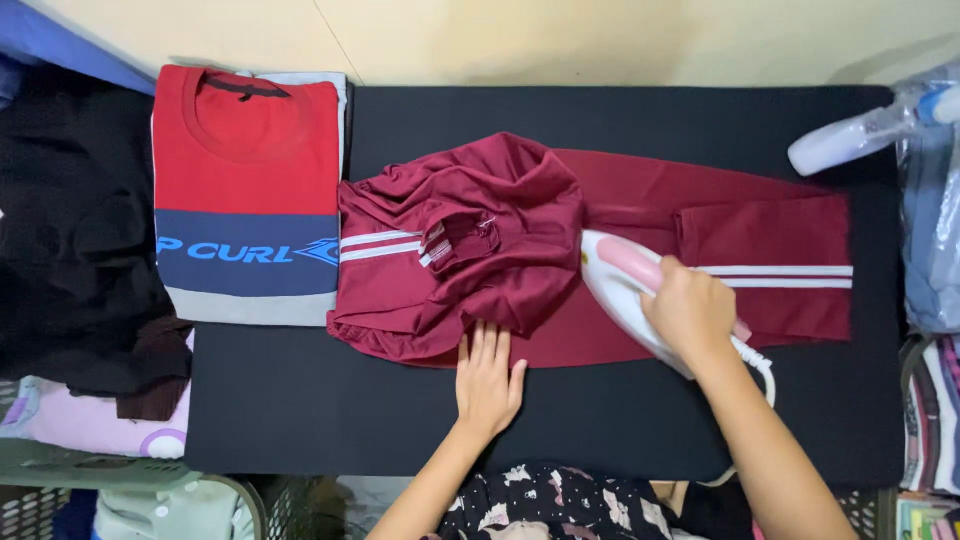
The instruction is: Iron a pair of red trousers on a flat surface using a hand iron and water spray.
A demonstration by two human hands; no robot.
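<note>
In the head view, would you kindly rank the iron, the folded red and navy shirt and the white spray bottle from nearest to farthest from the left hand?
1. Iron, just right of the left hand.
2. Folded red and navy shirt, far left.
3. White spray bottle, top right corner.

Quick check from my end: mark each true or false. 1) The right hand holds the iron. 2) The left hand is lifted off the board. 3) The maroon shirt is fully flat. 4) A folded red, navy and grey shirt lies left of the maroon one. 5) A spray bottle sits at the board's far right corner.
1) True: the right hand grips the iron.
2) False: the left hand lies flat at the lower edge of the maroon shirt.
3) False: its left part is bunched up.
4) True: the folded shirt lies there.
5) True: the spray bottle lies over the ironing board corner.
</note>
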